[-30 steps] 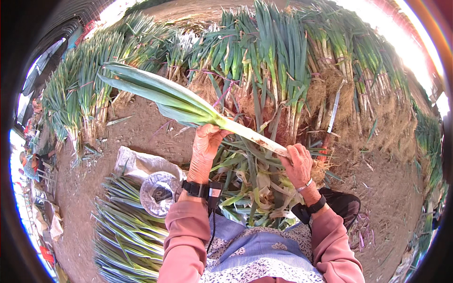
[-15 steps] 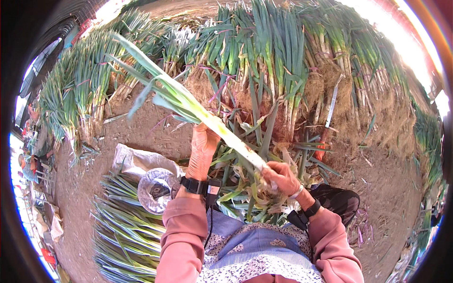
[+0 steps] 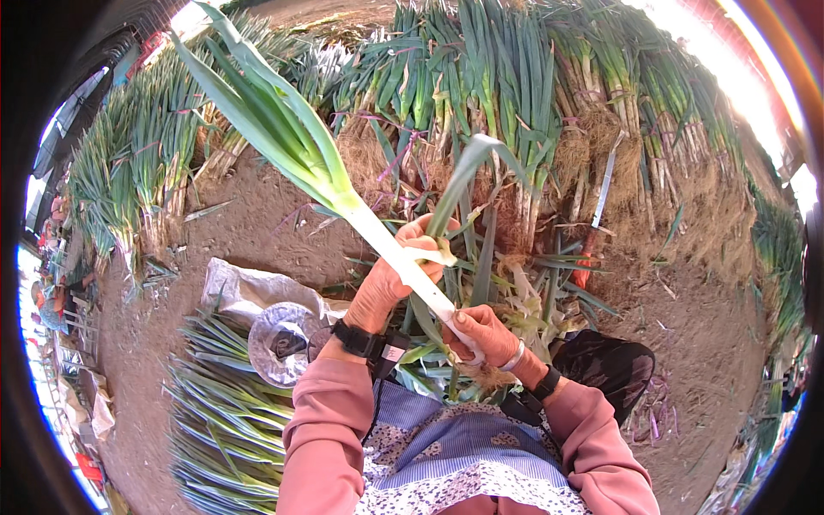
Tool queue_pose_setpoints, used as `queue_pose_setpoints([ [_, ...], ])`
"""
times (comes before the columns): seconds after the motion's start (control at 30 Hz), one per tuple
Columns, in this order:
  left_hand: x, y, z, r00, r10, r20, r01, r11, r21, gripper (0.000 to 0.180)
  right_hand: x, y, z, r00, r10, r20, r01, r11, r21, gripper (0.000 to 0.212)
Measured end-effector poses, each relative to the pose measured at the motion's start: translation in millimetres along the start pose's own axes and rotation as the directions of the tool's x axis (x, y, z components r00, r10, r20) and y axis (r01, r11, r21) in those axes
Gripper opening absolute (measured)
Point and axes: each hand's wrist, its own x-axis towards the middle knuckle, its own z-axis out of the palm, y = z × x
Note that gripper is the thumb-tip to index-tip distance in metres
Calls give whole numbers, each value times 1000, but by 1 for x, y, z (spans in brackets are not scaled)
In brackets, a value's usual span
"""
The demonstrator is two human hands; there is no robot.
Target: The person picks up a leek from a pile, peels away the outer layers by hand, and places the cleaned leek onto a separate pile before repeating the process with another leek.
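Observation:
A long green onion (image 3: 378, 236) with a thick white stem slants across the middle, its green leaves fanned toward the upper left. My right hand (image 3: 491, 336) is closed round its lower end, by the roots. My left hand (image 3: 410, 257) is closed beside the middle of the stem, partly hidden behind it. In its fingers is a peeled outer leaf (image 3: 470, 172), whose green blade bends over to the right. Under both hands lies a heap of stripped leaves (image 3: 528, 296). I cannot make out whether my left hand also supports the stem.
Tied bundles of green onions (image 3: 506, 103) stand in a row across the back. A knife (image 3: 605, 189) with an orange handle leans there. At left are loose green onions (image 3: 227, 412), a white sack (image 3: 257, 287) and a clear plastic-like ring (image 3: 279, 343). A dark cloth-like shape (image 3: 605, 373) is at right.
The green onion has tilted steeper and its root end has come down and left with my right hand. An outer leaf has come away from the stem into my left hand.

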Motion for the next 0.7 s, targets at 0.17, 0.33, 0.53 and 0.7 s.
queue_pose_setpoints([
  [0.17, -2, -33, -3, 985, 163, 51, -134, 552, 823, 45, 18, -37, 21, 993, -117, 9, 118, 990, -82, 47],
  [0.33, -15, 14, 13, 850, 501, -164, -375, 794, 479, 43, 26, -28, 5, 969, -211, -126, 182, 961, -206, 37],
  [0.53, -30, 33, -13, 636, 735, -234, -707, 677, 204, 29, 37, -1, 2, 933, -202, -297, 31, 869, -494, 26],
  [0.7, -25, 32, -21, 684, 675, -276, -656, 735, 172, 32, 65, -40, 16, 696, -702, -153, 240, 428, -871, 34],
])
